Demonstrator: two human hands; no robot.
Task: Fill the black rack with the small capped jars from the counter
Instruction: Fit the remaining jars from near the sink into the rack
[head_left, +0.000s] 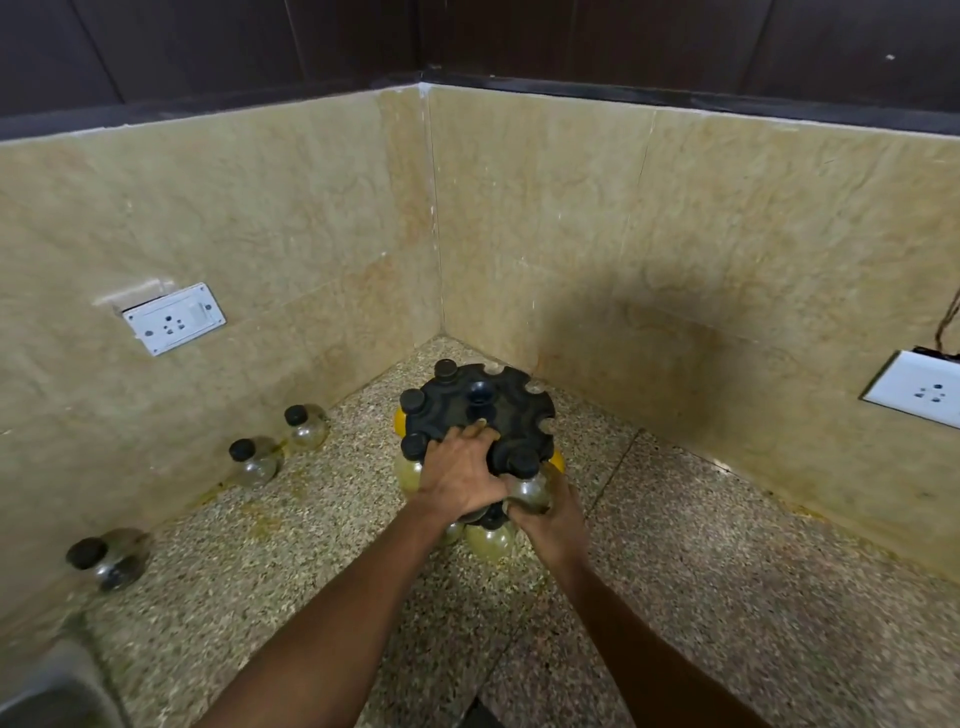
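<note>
The round black rack (511, 397) stands in the counter's corner, with notches around its rim. Several black-capped jars hang in notches on its left and near sides; the right-hand notches are bare. My left hand (460, 475) lies flat on the rack's near top, fingers spread over it. My right hand (548, 514) grips a clear capped jar (530, 486) whose cap sits at a near-right notch. Three loose jars stand along the left wall: a far jar (305, 427), a middle jar (254, 461) and a near jar (110, 560).
The speckled stone counter (291, 571) meets beige tiled walls on two sides. A white socket (174, 318) sits on the left wall and another socket (919, 395) on the right wall. A steel sink edge (49, 691) shows at the bottom left.
</note>
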